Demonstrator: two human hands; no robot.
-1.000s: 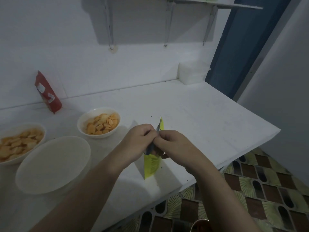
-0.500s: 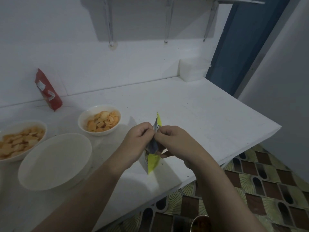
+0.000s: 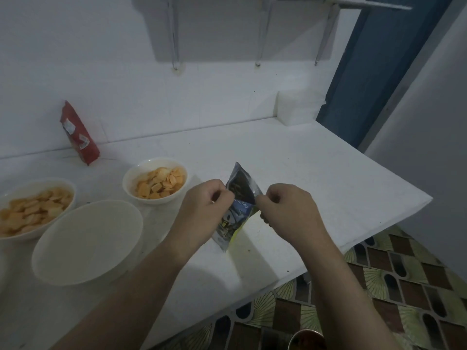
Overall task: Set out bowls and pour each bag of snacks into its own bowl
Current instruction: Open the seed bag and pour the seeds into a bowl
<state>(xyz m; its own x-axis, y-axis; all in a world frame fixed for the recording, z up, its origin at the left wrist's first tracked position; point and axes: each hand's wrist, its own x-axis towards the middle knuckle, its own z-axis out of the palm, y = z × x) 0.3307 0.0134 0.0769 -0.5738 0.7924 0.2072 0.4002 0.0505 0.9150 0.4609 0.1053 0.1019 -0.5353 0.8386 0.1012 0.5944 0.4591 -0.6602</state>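
A yellow-and-blue snack bag [image 3: 236, 215] is held upright above the white counter [image 3: 303, 178], its top pulled apart so the dark inside shows. My left hand [image 3: 202, 210] pinches the left side of the opening and my right hand [image 3: 288, 210] pinches the right side. An empty white bowl [image 3: 87, 242] stands to the left of my hands. Behind it, a small white bowl [image 3: 131, 192] holds orange snacks, and another bowl [image 3: 67, 184] at the far left holds pale orange snacks. A red snack bag [image 3: 78, 133] leans on the back wall.
A white box [image 3: 298, 108] sits at the counter's back right corner by a blue door frame [image 3: 366, 72]. Shelf brackets [image 3: 174, 34] hang on the wall above. The counter edge runs diagonally at right over patterned floor tiles [image 3: 404, 286]. A round metal vessel [image 3: 307, 341] shows at the bottom edge.
My hands have moved apart, pulling the bag's top open; its dark inside now shows. Before, both hands pinched the closed top together.
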